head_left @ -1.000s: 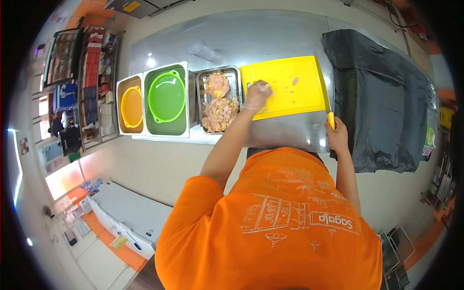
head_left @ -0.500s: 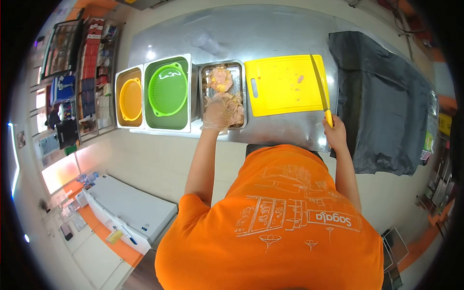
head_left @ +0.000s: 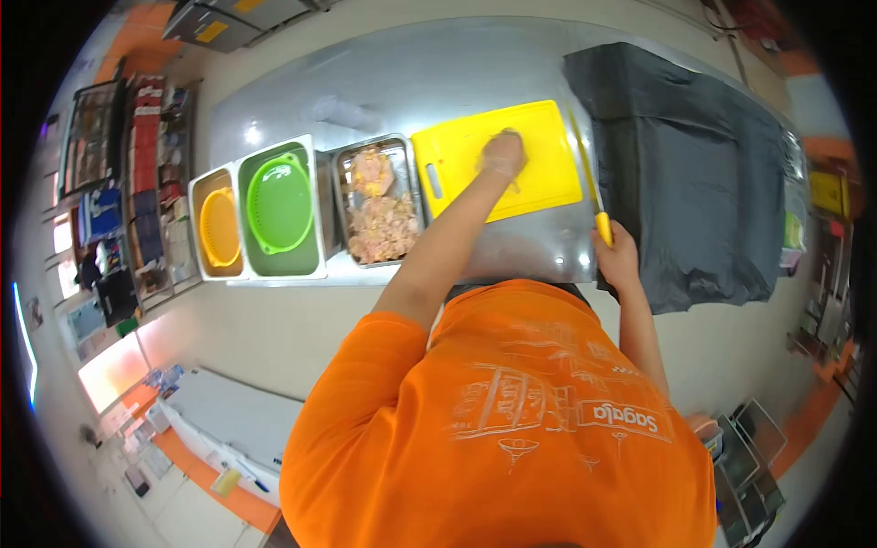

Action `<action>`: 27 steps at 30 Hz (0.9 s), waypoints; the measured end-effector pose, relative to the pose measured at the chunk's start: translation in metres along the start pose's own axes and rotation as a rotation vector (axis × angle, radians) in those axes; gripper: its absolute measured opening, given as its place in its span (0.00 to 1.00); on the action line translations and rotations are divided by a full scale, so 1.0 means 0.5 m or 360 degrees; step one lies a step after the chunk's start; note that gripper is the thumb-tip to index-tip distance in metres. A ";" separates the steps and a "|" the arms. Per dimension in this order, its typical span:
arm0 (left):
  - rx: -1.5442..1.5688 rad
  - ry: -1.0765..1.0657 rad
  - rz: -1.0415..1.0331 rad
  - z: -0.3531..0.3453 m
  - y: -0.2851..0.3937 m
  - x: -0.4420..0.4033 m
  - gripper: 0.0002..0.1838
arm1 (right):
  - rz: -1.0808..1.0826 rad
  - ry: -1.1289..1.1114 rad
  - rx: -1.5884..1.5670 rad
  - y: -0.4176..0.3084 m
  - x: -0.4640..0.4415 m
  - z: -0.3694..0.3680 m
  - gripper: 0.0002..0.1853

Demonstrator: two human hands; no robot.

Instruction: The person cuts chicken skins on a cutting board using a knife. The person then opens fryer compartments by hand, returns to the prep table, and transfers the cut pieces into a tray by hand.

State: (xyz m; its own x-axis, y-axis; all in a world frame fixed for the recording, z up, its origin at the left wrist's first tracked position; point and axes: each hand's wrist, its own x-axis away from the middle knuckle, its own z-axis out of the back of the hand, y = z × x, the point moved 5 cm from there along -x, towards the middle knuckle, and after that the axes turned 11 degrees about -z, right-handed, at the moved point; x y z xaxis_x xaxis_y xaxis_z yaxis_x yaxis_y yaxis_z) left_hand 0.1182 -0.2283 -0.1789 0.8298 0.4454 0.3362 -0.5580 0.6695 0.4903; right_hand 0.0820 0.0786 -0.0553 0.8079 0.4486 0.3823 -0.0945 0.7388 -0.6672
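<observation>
My left hand [head_left: 504, 155], in a clear plastic glove, is over the yellow cutting board [head_left: 457, 139] and seems to touch its surface. Motion blur hides how its fingers are set, and the hand covers whatever lies beneath it. My right hand [head_left: 618, 256] is closed round the yellow handle of a long knife [head_left: 587, 170]. The blade points away from me along the board's right edge. Left of the board, a metal tray [head_left: 418, 173] holds pieces of pale raw meat [head_left: 382, 230], with another portion at its far end.
Two metal containers stand left of the tray, one with a green basket [head_left: 280, 203], one with an orange basket [head_left: 220, 226]. A black plastic sheet [head_left: 699, 183] covers the right end of the steel table [head_left: 438, 64]. A white chest freezer [head_left: 237, 411] is behind me, left.
My left hand has moved right, from the meat in the tray to the cutting board. The right hand keeps its hold on the knife. The whole view has shifted slightly.
</observation>
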 end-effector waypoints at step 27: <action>-0.0201 0.0336 0.0582 0.314 -0.515 0.278 0.23 | 0.0000 -0.0288 0.0016 -0.152 0.066 -0.185 0.14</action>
State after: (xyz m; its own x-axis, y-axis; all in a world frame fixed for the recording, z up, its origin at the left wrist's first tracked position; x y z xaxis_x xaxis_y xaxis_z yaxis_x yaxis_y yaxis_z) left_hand 0.3763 -0.4318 -0.1321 0.5683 0.7694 0.2915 -0.8210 0.5068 0.2630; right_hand 0.1695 -0.0093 -0.0514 0.6900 0.5312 0.4917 -0.1013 0.7435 -0.6610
